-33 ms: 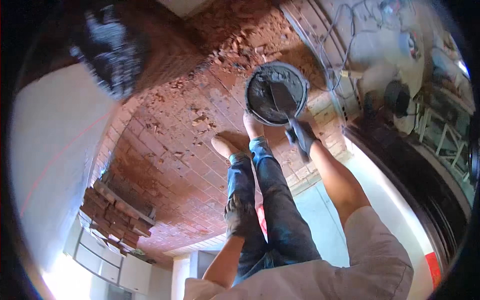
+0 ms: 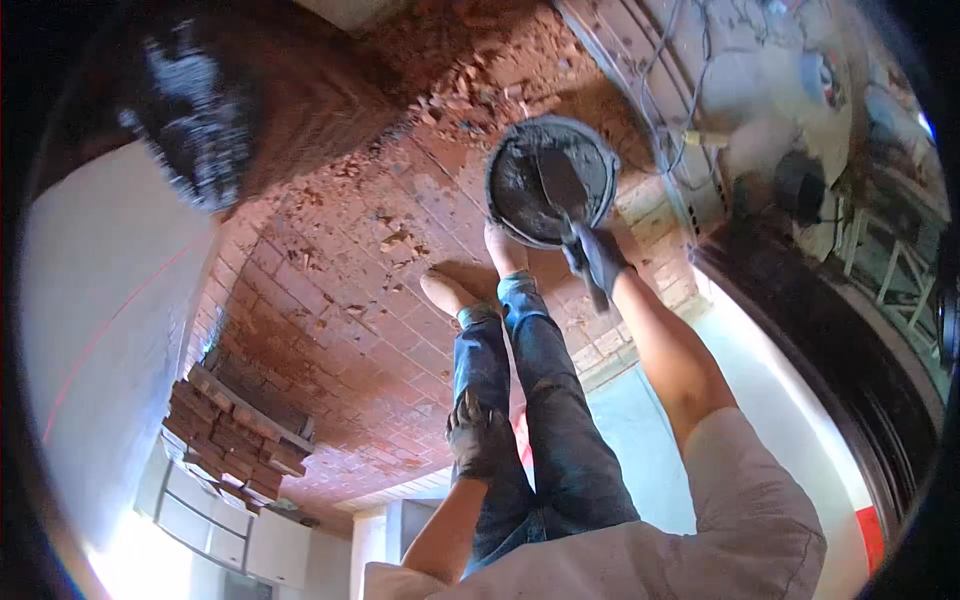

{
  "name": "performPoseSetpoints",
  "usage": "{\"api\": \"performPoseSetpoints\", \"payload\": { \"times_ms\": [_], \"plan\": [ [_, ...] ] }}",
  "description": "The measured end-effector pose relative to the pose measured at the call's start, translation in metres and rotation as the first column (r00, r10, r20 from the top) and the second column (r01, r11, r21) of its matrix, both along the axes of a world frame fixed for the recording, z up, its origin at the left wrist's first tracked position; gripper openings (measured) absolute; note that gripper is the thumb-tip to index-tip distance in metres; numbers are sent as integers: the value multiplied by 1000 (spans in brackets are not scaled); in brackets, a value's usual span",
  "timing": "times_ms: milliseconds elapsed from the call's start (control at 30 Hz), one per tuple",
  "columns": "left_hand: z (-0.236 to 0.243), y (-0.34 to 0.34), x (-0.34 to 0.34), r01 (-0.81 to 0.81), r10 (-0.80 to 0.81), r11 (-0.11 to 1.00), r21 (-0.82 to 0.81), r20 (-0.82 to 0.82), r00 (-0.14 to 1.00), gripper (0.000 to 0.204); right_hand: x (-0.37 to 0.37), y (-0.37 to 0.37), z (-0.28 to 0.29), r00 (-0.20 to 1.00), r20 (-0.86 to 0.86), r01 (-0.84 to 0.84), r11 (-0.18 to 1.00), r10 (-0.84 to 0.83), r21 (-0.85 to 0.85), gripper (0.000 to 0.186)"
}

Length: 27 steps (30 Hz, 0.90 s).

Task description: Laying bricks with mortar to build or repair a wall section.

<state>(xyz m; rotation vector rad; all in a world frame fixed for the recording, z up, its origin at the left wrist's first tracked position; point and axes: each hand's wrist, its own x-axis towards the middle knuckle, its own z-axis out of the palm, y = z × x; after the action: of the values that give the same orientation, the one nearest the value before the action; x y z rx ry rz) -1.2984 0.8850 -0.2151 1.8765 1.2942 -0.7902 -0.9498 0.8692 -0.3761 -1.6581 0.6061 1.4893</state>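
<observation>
A round black bucket [image 2: 607,195] of dark grey wet mortar [image 2: 522,192] stands on the brick floor, just beyond my feet. In my gloved right hand [image 2: 598,260] is the handle of a trowel, closed in the fingers. Its flat dark trowel blade [image 2: 562,186] reaches into the bucket over the mortar; how deep its tip sits I cannot tell. My left hand [image 2: 470,438], in a dirty grey glove, lies on my left leg near the knee with the fingers stretched out and nothing in it.
Broken brick rubble [image 2: 470,100] lies past the bucket. Stacked bricks [image 2: 225,430] stand at the left beside a pale wall [image 2: 110,290]. A lumpy grey mass [image 2: 200,120] shows at the far left. Cables [image 2: 690,130] and a dark frame [image 2: 800,330] are on the right.
My right hand and the trowel have shifted slightly up and left over the bucket. The view has turned a little; my left hand stays on the leg.
</observation>
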Motion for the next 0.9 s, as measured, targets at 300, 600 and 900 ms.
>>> {"api": "performPoseSetpoints", "payload": {
  "times_ms": [300, 600, 900],
  "plan": [
    [6, 11, 16, 49, -62, 991, -124, -100, 993, 68, 19, -93, -25, 126, 536, -789, 412, 835, -456, 37],
    [-1, 12, 10, 159, -164, 983, -92, -43, 986, 61, 15, -53, -120, 786, 430, -389, 895, 445, -216, 38],
    [6, 25, 21, 105, -114, 989, -101, -79, 990, 62, -18, -138, -111, 489, 798, -500, 863, 351, -74, 34]
  ]
}}
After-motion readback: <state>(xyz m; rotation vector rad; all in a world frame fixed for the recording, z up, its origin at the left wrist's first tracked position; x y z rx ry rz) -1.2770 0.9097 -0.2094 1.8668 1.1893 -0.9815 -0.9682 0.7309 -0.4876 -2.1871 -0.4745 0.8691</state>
